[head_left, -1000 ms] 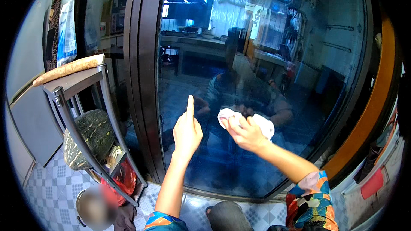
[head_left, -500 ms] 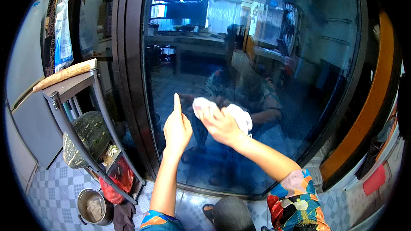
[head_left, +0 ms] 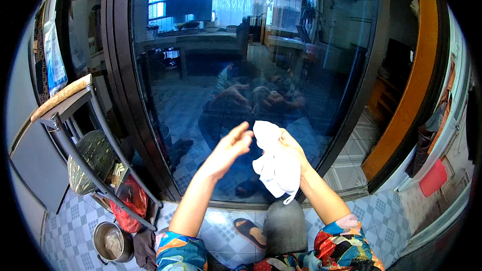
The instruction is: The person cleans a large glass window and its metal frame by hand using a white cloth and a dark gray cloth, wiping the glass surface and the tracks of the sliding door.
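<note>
My right hand (head_left: 291, 145) grips a crumpled white cloth (head_left: 275, 163), held just in front of the glass door (head_left: 241, 70); my left hand (head_left: 228, 148) is open, fingers spread, almost touching the cloth, holding nothing; the cloth is off the pane, and I judge the wiping under way, though I cannot tell how much glass is done; left of the door stands a metal rack (head_left: 75, 120), with a red bag (head_left: 131, 203) and a steel pot (head_left: 111, 241) below it.

a tiled floor (head_left: 70, 231) carries a metal pot (head_left: 113, 242), a red bag (head_left: 131, 203), a dark cloth (head_left: 145, 248) and a sandal (head_left: 249, 232).
</note>
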`<action>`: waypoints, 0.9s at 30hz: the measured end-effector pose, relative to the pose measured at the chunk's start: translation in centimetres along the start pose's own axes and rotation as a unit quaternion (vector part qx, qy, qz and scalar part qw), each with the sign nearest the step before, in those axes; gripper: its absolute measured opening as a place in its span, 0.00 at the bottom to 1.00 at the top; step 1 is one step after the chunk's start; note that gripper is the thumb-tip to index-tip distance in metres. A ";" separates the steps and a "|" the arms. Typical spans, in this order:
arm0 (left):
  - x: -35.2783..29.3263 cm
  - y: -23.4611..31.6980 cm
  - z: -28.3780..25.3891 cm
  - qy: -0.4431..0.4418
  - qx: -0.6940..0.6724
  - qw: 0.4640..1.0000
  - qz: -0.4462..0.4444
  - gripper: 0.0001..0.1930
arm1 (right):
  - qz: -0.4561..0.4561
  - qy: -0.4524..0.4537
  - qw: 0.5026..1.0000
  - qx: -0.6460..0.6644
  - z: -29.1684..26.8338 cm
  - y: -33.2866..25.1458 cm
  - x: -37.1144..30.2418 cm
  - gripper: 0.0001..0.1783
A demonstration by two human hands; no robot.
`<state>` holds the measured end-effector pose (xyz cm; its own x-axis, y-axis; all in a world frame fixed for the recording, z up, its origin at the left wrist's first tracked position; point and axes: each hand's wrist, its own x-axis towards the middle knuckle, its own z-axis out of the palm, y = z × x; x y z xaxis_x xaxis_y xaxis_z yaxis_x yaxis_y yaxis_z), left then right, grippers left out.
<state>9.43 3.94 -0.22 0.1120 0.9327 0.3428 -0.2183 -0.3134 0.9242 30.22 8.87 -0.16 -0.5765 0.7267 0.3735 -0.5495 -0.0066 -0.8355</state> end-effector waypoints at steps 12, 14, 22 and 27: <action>-0.6 -2.1 2.5 -0.017 0.076 0.995 -0.066 0.28 | -0.113 0.061 0.937 -0.326 -1.5 2.1 -0.7 0.09; -0.2 -2.2 1.0 -0.014 0.023 0.991 -0.132 0.25 | -0.147 0.077 0.841 -0.515 -2.2 1.9 -0.6 0.09; -0.4 1.4 -1.1 0.321 -0.033 0.935 0.148 0.21 | -0.412 0.244 0.565 -0.672 -8.9 1.6 -1.7 0.18; 3.5 -5.8 -1.1 0.428 0.367 0.755 0.335 0.16 | -0.389 0.512 0.439 -0.628 -15.4 -0.8 -4.0 0.28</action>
<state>9.98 9.19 -4.55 -0.5216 0.1954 0.8305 0.6832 -0.4875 0.5437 42.29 16.51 -7.22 0.4167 0.1055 0.9029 0.7978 0.4337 -0.4189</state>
